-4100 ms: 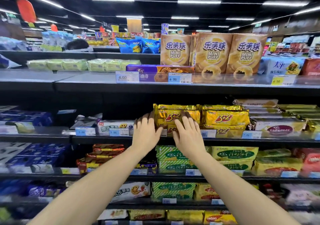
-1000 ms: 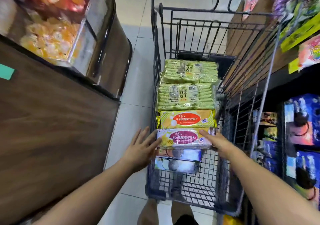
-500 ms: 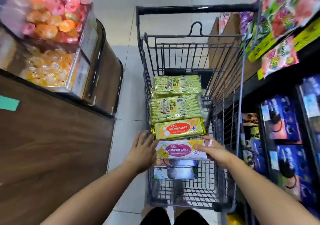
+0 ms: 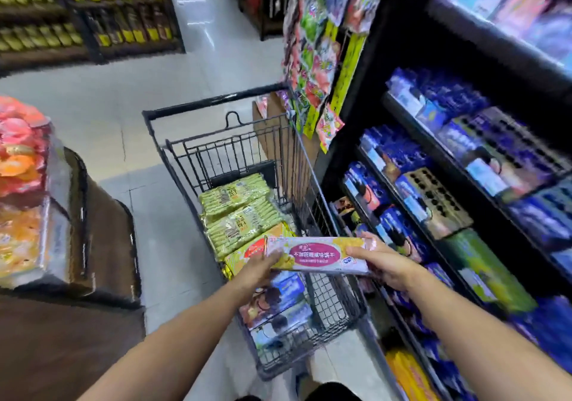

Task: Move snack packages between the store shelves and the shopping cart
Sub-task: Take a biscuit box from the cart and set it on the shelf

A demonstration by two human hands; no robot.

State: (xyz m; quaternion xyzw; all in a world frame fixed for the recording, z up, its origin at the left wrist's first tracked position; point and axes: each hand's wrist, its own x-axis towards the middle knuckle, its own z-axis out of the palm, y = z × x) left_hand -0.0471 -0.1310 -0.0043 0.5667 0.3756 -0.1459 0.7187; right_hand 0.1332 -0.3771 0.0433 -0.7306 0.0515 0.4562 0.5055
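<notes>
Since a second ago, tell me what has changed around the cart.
The pink packet has come up out of the cart and moved right, toward the shelves. The left hand and right hand, which were at its ends, now grip it. The green packets and the yellow packet lie in the cart as before.
</notes>
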